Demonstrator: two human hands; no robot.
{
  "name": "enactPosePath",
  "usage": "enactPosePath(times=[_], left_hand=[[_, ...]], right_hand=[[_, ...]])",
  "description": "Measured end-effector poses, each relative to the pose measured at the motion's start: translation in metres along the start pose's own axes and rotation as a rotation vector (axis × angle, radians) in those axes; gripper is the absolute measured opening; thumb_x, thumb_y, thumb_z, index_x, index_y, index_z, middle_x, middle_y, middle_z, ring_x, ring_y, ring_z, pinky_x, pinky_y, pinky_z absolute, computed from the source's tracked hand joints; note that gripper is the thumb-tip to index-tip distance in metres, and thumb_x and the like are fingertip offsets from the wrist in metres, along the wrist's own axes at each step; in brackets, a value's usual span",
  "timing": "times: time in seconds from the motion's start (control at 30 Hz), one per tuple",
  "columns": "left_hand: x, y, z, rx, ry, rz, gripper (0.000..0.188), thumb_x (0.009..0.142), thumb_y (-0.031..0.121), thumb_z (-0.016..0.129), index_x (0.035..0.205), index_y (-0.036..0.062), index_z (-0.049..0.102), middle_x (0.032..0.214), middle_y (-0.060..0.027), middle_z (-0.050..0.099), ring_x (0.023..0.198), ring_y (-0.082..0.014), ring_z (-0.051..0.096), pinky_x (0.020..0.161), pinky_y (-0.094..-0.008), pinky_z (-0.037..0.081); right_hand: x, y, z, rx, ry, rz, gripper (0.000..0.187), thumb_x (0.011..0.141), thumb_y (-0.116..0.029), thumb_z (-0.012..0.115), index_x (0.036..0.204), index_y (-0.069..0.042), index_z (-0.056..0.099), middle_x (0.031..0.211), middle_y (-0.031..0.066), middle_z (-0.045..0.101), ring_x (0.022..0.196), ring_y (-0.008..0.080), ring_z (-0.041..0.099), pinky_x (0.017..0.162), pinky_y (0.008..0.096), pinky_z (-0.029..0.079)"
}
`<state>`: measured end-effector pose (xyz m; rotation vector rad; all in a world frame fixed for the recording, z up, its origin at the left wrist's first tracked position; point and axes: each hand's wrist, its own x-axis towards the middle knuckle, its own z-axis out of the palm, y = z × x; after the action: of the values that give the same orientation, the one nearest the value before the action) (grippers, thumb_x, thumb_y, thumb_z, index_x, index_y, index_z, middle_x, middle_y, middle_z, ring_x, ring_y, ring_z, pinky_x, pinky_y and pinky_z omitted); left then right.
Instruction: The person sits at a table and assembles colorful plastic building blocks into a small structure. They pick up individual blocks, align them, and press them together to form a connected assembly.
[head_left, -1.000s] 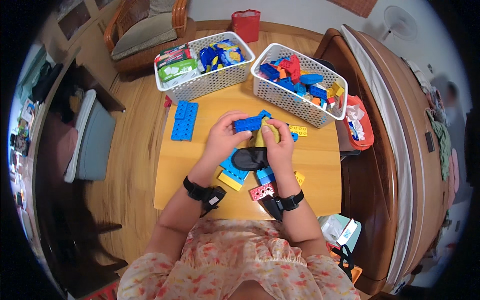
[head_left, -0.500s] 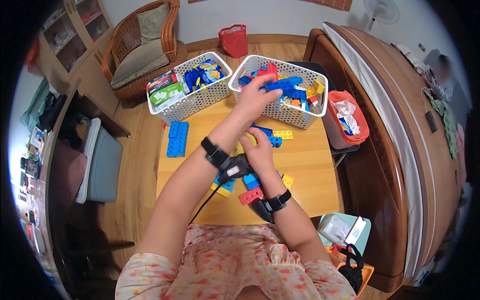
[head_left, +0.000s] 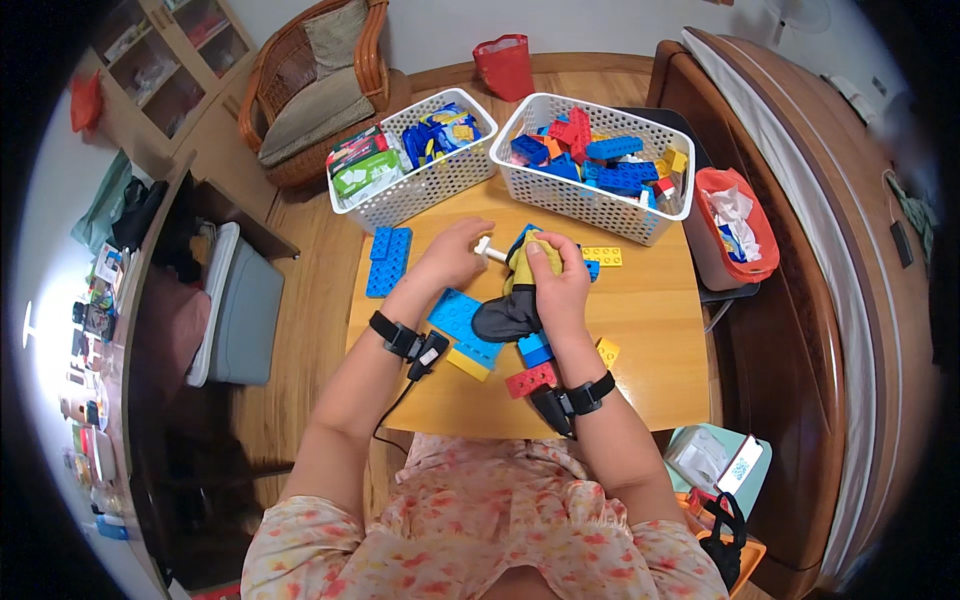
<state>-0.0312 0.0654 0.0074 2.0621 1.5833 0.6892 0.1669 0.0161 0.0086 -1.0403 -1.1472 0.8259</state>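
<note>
With my left hand [head_left: 452, 256] I pinch one end of a small white piece [head_left: 491, 251] between thumb and fingers; its other end reaches the yellow-and-black cloth [head_left: 519, 266]. My right hand [head_left: 562, 290] is closed on the right side of that cloth, over the middle of the counter [head_left: 645, 345]. A blue brick stack [head_left: 389, 265] lies to the left, a red brick [head_left: 530, 380] nearer me, and a white basket [head_left: 570, 199] of mixed bricks stands at the far right.

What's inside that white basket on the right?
The right-hand white basket holds a pile of toy building blocks, including blue, red, yellow and orange ones. Whatever lies beneath the top layer is covered.
</note>
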Motion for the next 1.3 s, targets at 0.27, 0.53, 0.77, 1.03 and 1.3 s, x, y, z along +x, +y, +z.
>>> enactPosePath(times=[0.27,0.53,0.77,1.03,1.3], left_hand=[[-0.021,0.009,0.003,-0.054,0.074,-0.055,0.028,0.077,0.013,0.073,0.102,0.0048,0.066,0.097,-0.0146,0.067,0.097,-0.0344,0.063,0.086,-0.0424,0.051],[-0.044,-0.002,0.01,-0.983,0.13,-0.344,0.018,0.095,0.021,0.06,0.1,0.0041,0.062,0.07,-0.0023,0.057,0.054,-0.0109,0.056,0.047,-0.0237,0.043],[-0.059,0.022,0.016,-1.181,-0.026,-0.159,0.034,0.098,0.015,0.056,0.128,-0.0005,0.056,0.09,-0.0028,0.062,0.068,-0.0084,0.057,0.058,-0.0215,0.046],[-0.059,0.053,0.033,-1.22,0.15,-0.004,0.039,0.107,0.026,0.043,0.136,0.0019,0.05,0.119,-0.0054,0.057,0.106,-0.0115,0.054,0.092,-0.027,0.044],[-0.059,0.034,0.035,-1.234,0.229,-0.078,0.034,0.107,0.028,0.044,0.128,0.0029,0.054,0.101,0.0006,0.057,0.091,-0.0063,0.051,0.081,-0.0225,0.043]], right_hand=[[0.001,-0.01,-0.008,-0.004,0.05,-0.004,0.018,0.09,-0.014,0.068,0.104,-0.002,0.067,0.103,0.0098,0.066,0.099,0.0208,0.061,0.09,0.0322,0.047],[0.002,-0.009,-0.009,0.01,0.076,-0.054,0.02,0.092,-0.015,0.067,0.106,-0.001,0.064,0.102,0.0084,0.063,0.099,0.0204,0.059,0.091,0.0323,0.046],[-0.015,-0.014,0.015,-0.348,-0.213,-0.374,0.021,0.086,-0.012,0.07,0.105,-0.004,0.069,0.103,0.0151,0.059,0.097,0.0317,0.059,0.087,0.038,0.048],[-0.013,-0.01,0.015,-0.314,-0.224,-0.296,0.019,0.085,-0.009,0.071,0.103,-0.005,0.071,0.098,0.0145,0.06,0.097,0.0302,0.06,0.085,0.0362,0.048],[-0.017,-0.017,0.009,-0.254,-0.38,-0.285,0.017,0.085,-0.009,0.071,0.102,-0.004,0.071,0.104,0.014,0.061,0.098,0.0287,0.06,0.086,0.0358,0.049]])
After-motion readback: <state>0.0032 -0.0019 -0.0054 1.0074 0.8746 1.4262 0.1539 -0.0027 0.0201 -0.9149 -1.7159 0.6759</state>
